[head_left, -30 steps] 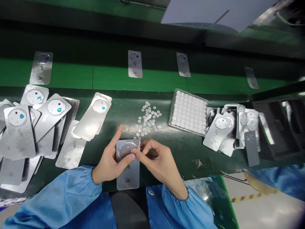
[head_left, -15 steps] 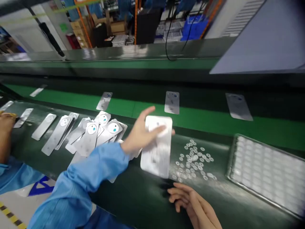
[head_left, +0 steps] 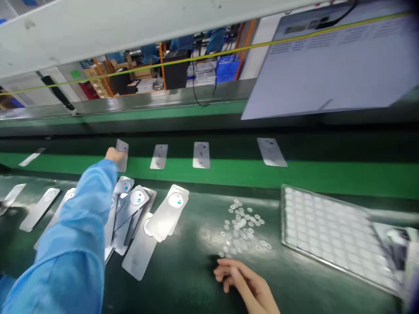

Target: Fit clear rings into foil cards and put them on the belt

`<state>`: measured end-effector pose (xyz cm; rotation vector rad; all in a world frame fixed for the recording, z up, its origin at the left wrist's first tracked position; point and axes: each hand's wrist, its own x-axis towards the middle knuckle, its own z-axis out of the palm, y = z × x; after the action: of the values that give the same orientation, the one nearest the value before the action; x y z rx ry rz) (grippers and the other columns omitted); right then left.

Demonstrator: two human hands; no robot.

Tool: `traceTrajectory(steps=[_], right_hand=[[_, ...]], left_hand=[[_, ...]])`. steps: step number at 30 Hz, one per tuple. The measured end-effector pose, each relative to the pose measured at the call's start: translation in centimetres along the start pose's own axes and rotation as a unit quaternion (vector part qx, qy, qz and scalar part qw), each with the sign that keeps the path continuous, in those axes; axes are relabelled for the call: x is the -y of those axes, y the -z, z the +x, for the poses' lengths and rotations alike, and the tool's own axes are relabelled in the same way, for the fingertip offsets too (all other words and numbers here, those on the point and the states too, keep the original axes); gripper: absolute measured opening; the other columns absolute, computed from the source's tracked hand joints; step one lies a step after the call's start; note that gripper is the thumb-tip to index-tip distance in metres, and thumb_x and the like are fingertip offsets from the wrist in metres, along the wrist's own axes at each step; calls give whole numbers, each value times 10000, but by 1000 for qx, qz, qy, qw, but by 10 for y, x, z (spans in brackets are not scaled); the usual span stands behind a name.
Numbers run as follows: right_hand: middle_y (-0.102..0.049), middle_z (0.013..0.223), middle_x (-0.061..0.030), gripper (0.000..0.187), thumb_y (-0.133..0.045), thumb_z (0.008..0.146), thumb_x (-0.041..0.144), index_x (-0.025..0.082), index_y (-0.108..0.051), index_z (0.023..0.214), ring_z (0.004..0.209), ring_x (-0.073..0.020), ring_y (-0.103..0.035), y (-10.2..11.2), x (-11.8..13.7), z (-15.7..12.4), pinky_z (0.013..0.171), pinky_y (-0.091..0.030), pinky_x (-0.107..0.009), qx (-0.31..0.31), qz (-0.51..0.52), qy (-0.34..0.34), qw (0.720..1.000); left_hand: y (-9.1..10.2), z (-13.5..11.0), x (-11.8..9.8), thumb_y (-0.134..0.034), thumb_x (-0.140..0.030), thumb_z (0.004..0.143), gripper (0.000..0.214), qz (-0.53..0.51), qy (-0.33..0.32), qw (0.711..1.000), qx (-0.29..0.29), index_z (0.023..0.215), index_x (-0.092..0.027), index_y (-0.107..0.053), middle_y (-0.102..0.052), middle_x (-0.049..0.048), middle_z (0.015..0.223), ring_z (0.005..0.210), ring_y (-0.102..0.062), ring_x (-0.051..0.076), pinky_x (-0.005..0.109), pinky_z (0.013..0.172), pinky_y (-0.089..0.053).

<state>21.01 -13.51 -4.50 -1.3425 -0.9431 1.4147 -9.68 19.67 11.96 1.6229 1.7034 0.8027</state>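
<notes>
My left hand [head_left: 115, 155] reaches over the green conveyor belt, its fingers on a thin flat silver plate [head_left: 123, 162] with rounded corners; part of the grip is hidden. Below my sleeve, overlapping silver plates [head_left: 126, 218] lie in a pile, several with a white ring and blue dots at one end. Another small stack of such plates [head_left: 168, 211] lies to the right of the pile. My right hand [head_left: 247, 283] rests low over the dark green bench, fingers loosely curled and holding nothing visible. Just beyond its fingertips are many small clear rings [head_left: 242, 226], scattered.
Silver plates [head_left: 201, 155] lie spaced along the green belt [head_left: 229, 174]. To the right sits a clear tray [head_left: 327, 226] with rows of pale round pieces. A large pale sheet [head_left: 327, 78] hangs at upper right, and a yellow cord [head_left: 209, 56] crosses above.
My left hand has carried a plate from beside the rings leftward and away, onto the belt. My right hand stays near the rings. The view has turned, and the belt's plates have shifted.
</notes>
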Motion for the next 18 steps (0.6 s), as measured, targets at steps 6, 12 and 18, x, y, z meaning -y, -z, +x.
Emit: traceTrajectory(steps=[6,12,18], right_hand=[[-746,977,-101,482,-549,1014,589,210,-659,1291,817,-225,-702,-42,45,23,702,-586,-324,63,-42,57,996],[-453,548,55,497,-491,1032,608,216,-511,728,479,-118,-451,-49,35,11,468,-360,-244,82,-122,5,989],[-719,764,-36,310,-535,1050,448,205,-725,1076,606,-182,-669,-34,35,-6,572,-535,-282,-44,-222,58,972]], left_hand=[[-85,-125,11,-810,-468,831,411,-121,-41,970,205,1045,-121,-757,-803,109,1001,891,-756,278,380,792,-621],[-164,-234,41,-803,-454,849,540,-430,130,832,324,1301,-181,-690,-793,147,1121,1033,-774,302,443,943,-610],[-176,-234,53,-840,-398,801,598,-431,166,831,311,1327,-168,-674,-804,131,1083,939,-794,291,418,853,-642]])
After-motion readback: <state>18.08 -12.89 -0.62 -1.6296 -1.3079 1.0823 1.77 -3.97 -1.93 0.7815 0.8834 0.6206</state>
